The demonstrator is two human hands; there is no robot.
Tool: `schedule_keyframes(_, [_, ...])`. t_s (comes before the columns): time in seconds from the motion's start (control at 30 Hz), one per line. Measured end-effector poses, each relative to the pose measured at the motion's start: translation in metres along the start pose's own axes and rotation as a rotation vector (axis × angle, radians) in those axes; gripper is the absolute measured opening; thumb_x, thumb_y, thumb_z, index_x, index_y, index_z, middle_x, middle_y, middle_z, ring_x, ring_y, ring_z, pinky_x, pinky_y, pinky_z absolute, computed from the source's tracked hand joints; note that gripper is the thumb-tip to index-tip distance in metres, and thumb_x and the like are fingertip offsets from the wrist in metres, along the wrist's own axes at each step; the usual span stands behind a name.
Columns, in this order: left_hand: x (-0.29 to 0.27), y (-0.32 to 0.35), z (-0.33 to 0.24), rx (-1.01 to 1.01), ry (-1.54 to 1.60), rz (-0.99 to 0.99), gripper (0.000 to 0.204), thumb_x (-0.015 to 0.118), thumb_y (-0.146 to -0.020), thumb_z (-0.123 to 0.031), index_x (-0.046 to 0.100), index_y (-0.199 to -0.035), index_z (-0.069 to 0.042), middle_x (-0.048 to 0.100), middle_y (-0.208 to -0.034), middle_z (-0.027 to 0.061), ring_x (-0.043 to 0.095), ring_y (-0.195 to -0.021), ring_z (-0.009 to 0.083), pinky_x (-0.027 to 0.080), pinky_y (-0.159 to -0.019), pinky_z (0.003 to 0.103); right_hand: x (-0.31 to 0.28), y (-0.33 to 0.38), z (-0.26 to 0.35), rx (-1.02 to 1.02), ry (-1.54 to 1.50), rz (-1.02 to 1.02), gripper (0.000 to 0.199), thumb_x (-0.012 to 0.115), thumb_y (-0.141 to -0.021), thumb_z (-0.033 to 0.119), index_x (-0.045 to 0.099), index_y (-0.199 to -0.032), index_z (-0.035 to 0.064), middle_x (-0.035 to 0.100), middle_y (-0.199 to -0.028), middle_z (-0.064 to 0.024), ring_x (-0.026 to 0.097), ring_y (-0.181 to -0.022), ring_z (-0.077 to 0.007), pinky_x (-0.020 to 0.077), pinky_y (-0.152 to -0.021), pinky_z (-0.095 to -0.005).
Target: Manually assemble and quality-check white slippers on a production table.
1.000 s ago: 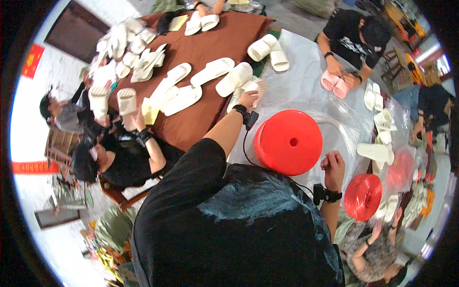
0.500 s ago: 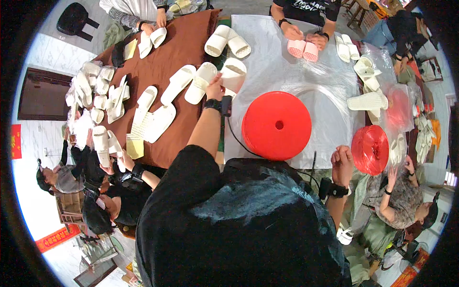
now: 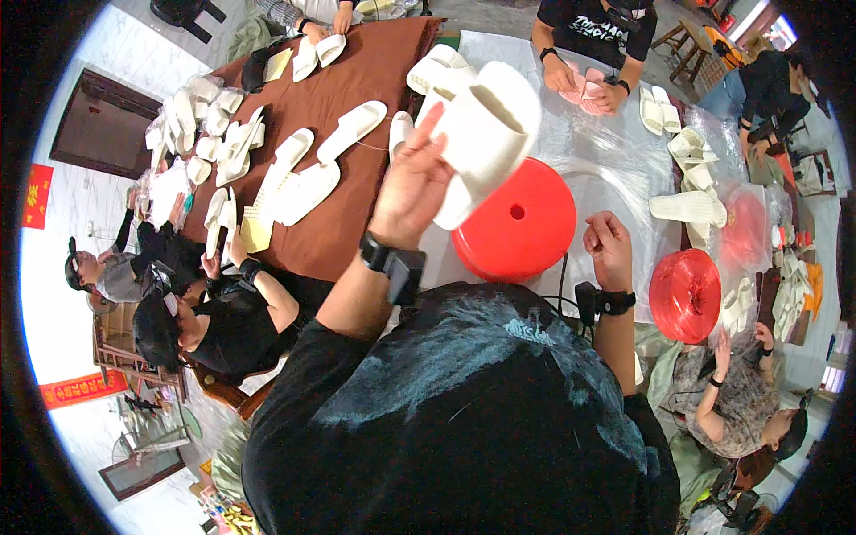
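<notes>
A long table (image 3: 357,223) under a brown cloth, its far part sheeted in clear plastic, carries many loose white slippers (image 3: 303,174), with several seated people working around it. The left hand (image 3: 412,183) is raised above the table edge and grasps a pair of white foam slippers (image 3: 481,134), which stand up and to the right of the palm, directly over a round red plastic stool top (image 3: 517,227). The right hand (image 3: 609,250) hangs loosely curled and holds nothing, just right of the stool top and left of a red spool of plastic twine (image 3: 685,294).
</notes>
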State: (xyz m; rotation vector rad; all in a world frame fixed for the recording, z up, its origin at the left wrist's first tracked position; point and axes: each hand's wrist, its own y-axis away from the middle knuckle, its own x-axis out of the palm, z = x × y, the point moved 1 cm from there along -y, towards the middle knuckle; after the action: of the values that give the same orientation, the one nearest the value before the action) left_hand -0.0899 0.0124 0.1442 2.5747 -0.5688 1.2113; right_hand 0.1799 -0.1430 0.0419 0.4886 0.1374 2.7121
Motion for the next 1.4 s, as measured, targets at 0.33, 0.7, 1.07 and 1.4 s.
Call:
schedule_keyframes(0.33, [0.003, 0.029, 0.175, -0.344, 0.079, -0.070, 0.065, 0.046, -0.091, 0.007, 0.021, -0.148, -0.009, 0.045, -0.135, 0.0135, 0.050, -0.117, 0.0222, 0.041, -0.101, 0.037, -0.019, 0.026, -0.025, 0.099, -0.016, 0.065, 0.020, 0.059, -0.092, 0.023, 0.062, -0.095, 0.0027, 0.059, -0.079, -0.0014, 0.050, -0.067, -0.0101, 0.0401, -0.061, -0.0242])
schedule_keyframes(0.7, [-0.001, 0.041, 0.185, -0.481, -0.506, 0.280, 0.066, 0.052, -0.088, 0.001, 0.025, -0.147, -0.010, 0.055, -0.116, 0.0111, 0.056, -0.101, 0.0179, 0.048, -0.086, 0.029, -0.040, 0.000, -0.048, 0.181, 0.058, 0.044, 0.019, 0.060, -0.089, 0.025, 0.064, -0.091, 0.0060, 0.060, -0.078, 0.0023, 0.052, -0.067, -0.0070, 0.0408, -0.061, -0.0226])
schedule_keyframes(1.07, [-0.128, -0.033, 0.035, 0.233, -2.106, -0.293, 0.092, 0.080, -0.070, -0.024, 0.027, -0.145, -0.021, 0.053, -0.121, 0.0201, 0.050, -0.111, 0.0376, 0.044, -0.089, 0.049, -0.040, -0.016, -0.043, 0.140, 0.256, 0.105, 0.019, 0.063, -0.088, 0.025, 0.066, -0.090, 0.0065, 0.063, -0.082, 0.0021, 0.052, -0.065, -0.0068, 0.0417, -0.061, -0.0226])
schedule_keyframes(1.4, [-0.159, -0.053, 0.102, -0.298, -0.926, -0.187, 0.037, 0.068, -0.086, -0.018, 0.061, -0.120, -0.007, 0.066, -0.105, 0.0078, 0.062, -0.091, 0.0133, 0.051, -0.080, 0.031, -0.038, -0.011, -0.030, -0.010, 0.358, 0.026, 0.020, 0.064, -0.087, 0.022, 0.065, -0.087, 0.0021, 0.057, -0.078, -0.0011, 0.050, -0.062, -0.0070, 0.0404, -0.056, -0.0229])
